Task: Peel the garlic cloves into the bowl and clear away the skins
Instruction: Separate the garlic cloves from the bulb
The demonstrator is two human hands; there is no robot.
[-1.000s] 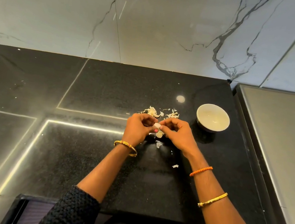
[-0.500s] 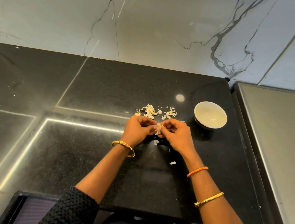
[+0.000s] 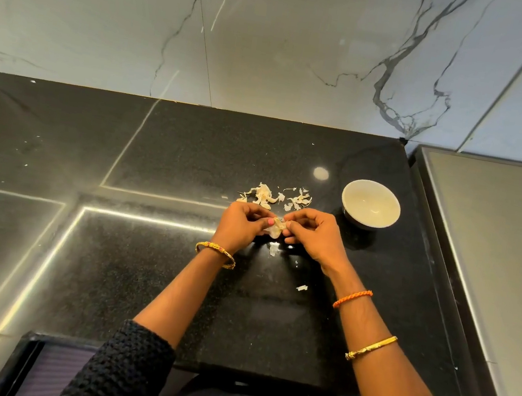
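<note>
A small pale garlic clove [image 3: 276,227] with loose skin is pinched between both hands just above the black counter. My left hand [image 3: 242,225] grips it from the left with fingers curled. My right hand [image 3: 309,235] grips it from the right with thumb and fingertips. A pile of papery garlic skins [image 3: 275,197] lies just beyond the hands. The white bowl [image 3: 370,204] stands to the right of the skins and looks empty inside. Two stray skin bits [image 3: 274,250] lie on the counter under and near the hands.
The black stone counter [image 3: 174,159] runs left and back to a marble wall. A grey metal surface [image 3: 497,248] adjoins the counter's right edge. The counter's front edge is close to my body.
Both hands have stayed together at the same spot, working the clove. The skin now shows looser and wider between the fingertips.
</note>
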